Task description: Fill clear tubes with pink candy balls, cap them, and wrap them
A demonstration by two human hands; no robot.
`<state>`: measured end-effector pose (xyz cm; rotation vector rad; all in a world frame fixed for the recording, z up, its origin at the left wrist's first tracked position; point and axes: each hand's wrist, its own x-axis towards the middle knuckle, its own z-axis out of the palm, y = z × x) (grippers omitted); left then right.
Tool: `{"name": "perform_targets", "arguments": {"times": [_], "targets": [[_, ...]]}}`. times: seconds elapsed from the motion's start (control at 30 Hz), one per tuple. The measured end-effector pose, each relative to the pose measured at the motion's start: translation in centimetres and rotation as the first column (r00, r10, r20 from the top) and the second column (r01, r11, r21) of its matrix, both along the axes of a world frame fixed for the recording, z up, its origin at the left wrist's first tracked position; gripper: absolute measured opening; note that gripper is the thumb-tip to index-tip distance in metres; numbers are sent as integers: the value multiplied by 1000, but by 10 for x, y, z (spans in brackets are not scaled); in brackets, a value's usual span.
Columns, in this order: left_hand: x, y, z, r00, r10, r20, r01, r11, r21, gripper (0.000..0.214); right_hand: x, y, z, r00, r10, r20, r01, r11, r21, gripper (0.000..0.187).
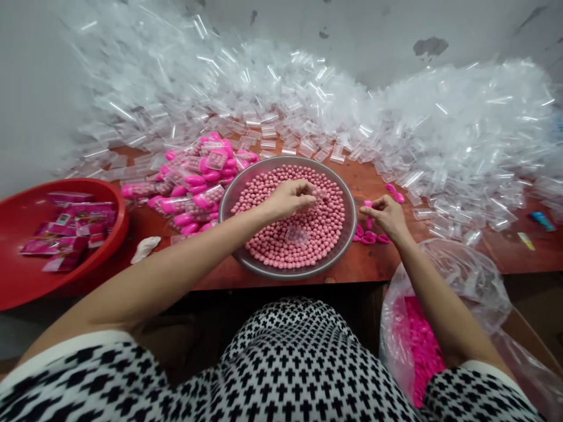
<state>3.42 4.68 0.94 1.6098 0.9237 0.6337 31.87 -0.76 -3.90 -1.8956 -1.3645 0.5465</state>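
My left hand (288, 198) is over a grey metal bowl (227, 240) of round pink beads (277, 249). Its fingers are closed on a small clear plastic tube (320, 196), partly hard to see against the beads. Another clear tube (297, 235) lies on top of the beads. To the right of the bowl, my right hand (389, 217) pinches a bright pink plastic cap (368, 204). Several loose pink caps (368, 237) lie on the red table below its fingers, and more pink caps (394, 193) lie just beyond it.
Clear tubes (281, 88) are heaped along the wall. Filled tubes with pink caps (197, 181) are piled left of the bowl. A red basin (121, 234) holds pink packets (74, 228). At lower right, a plastic bag (466, 275) contains pink pieces (424, 351).
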Motion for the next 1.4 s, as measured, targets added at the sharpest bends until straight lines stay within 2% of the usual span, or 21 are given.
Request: {"name": "perform_targets", "arguments": {"times": [0.07, 0.13, 0.23, 0.37, 0.47, 0.53, 0.73, 0.83, 0.93, 1.0, 1.13, 1.3, 1.4], "targets": [[-9, -8, 4, 969, 28, 244, 37, 965, -260, 21, -2, -2, 7, 973, 77, -219, -69, 997, 44, 44], [-15, -16, 7, 930, 66, 361, 79, 924, -374, 27, -7, -5, 17, 934, 136, -331, -120, 990, 68, 43], [-17, -24, 9, 923, 77, 377, 70, 930, -361, 30, -18, -9, 34, 883, 176, -436, -130, 983, 132, 41], [-16, -29, 7, 960, 1, 279, 43, 988, -151, 28, -40, -16, 58, 803, 293, -519, -221, 955, 197, 42], [-17, -32, 6, 981, -28, 191, 8, 994, 105, 24, -58, -21, 74, 815, 399, -421, -305, 912, 274, 44], [-17, -34, 5, 983, -45, 176, 12, 983, 185, 24, -69, -23, 80, 836, 455, -308, -361, 877, 317, 43], [-17, -33, 1, 949, -105, 298, 85, 993, 77, 33, -82, -24, 90, 823, 565, -59, -520, 790, 326, 47], [-17, -33, 1, 945, -116, 306, 85, 990, 112, 29, -89, -22, 97, 806, 585, 88, -575, 741, 345, 39], [-18, -34, 4, 950, -123, 286, 69, 979, 192, 23, -97, -20, 102, 751, 598, 280, -660, 684, 311, 30], [-20, -36, 6, 965, -119, 234, 53, 961, 270, 18, -101, -18, 101, 714, 608, 347, -698, 657, 285, 27], [-24, -39, 9, 987, -66, 148, -1, 912, 411, 15, -104, -17, 94, 698, 606, 381, -711, 650, 269, 25], [-25, -39, 2, 994, -15, 109, -50, 822, 568, 16, -108, -25, 87, 653, 560, 510, -745, 597, 298, 20], [-24, -38, -2, 998, -12, 67, -32, 781, 624, 17, -112, -28, 83, 611, 522, 596, -752, 617, 232, 21]]}}
